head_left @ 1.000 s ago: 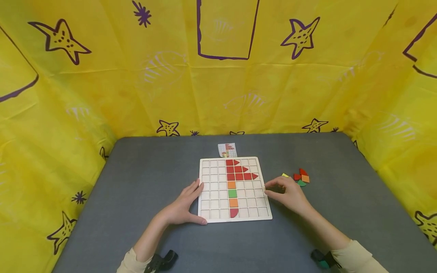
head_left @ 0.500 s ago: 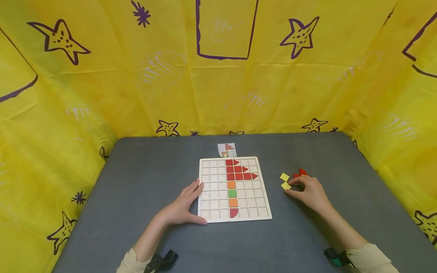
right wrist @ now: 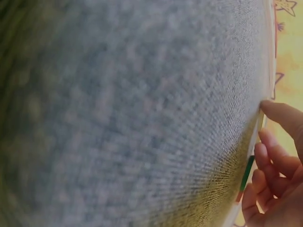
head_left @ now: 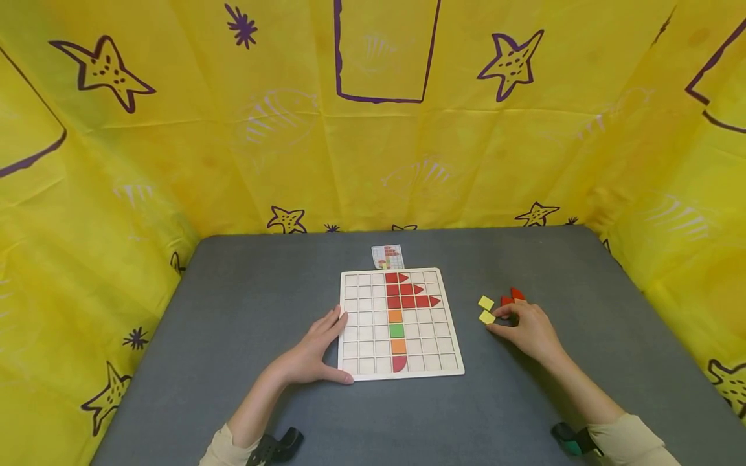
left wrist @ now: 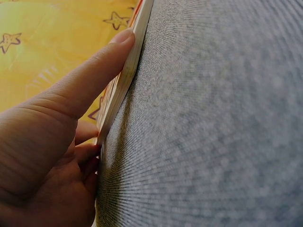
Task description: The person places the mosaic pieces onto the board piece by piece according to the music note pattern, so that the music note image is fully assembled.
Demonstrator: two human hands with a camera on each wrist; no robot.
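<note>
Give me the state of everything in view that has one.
Grid board: flat, partly filled.
Card: face up, beyond the board.
Farther yellow square: loose, flat.
Nearer yellow square: off the board.
Loose red pieces: partly hidden.
Left hand: resting on the board's edge.
Right hand: at the nearer yellow square, grip unclear.

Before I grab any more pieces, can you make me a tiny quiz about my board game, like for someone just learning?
1. True or false: the little card lies on the near side of the board.
2. How many red triangles are on the board?
3. Pick one. The right hand is closest to:
A) the little card
B) a yellow square
C) the green square on the board

Key:
1. False; it lies at the far side.
2. Three.
3. B.
</note>
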